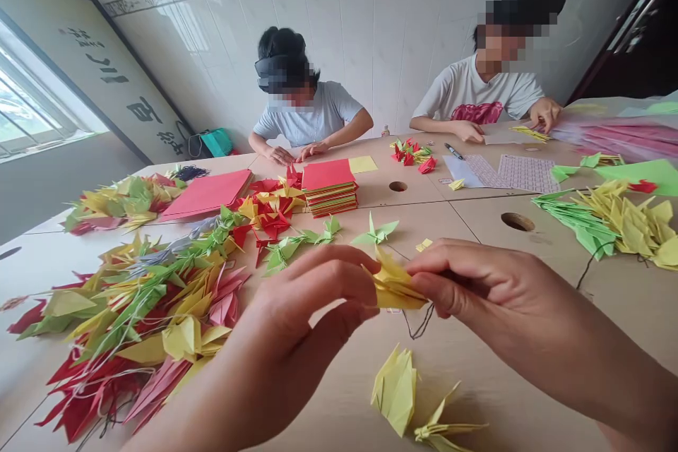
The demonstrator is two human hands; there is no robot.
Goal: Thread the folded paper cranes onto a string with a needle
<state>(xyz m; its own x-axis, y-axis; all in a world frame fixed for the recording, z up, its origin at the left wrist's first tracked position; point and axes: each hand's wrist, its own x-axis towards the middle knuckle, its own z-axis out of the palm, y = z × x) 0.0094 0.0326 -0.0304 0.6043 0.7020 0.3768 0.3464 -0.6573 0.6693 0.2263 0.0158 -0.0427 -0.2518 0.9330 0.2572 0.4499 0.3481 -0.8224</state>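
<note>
Between both hands, above the table, I hold yellow origami cranes (pixel 397 291) pressed together in a small stack. My left hand (pixel 318 304) pinches their left side, with the fingers arched over the top. From the right, my right hand (pixel 477 289) grips the other end between thumb and fingers. A loop of dark thread (pixel 421 328) hangs below the paper; the fingers hide where it enters. Closer to me on the table lie a yellow folded crane (pixel 396 390) and a second yellow crane (pixel 442 427) with thin points.
Strung cranes (pixel 159 296) in several colours heap up at the left. Stacked red paper (pixel 329 191) and a green crane (pixel 376 231) lie ahead. Green and yellow cranes (pixel 625 222) spread at the right, near a table hole (pixel 518 221). Two people (pixel 307 113) (pixel 482 92) work across the table.
</note>
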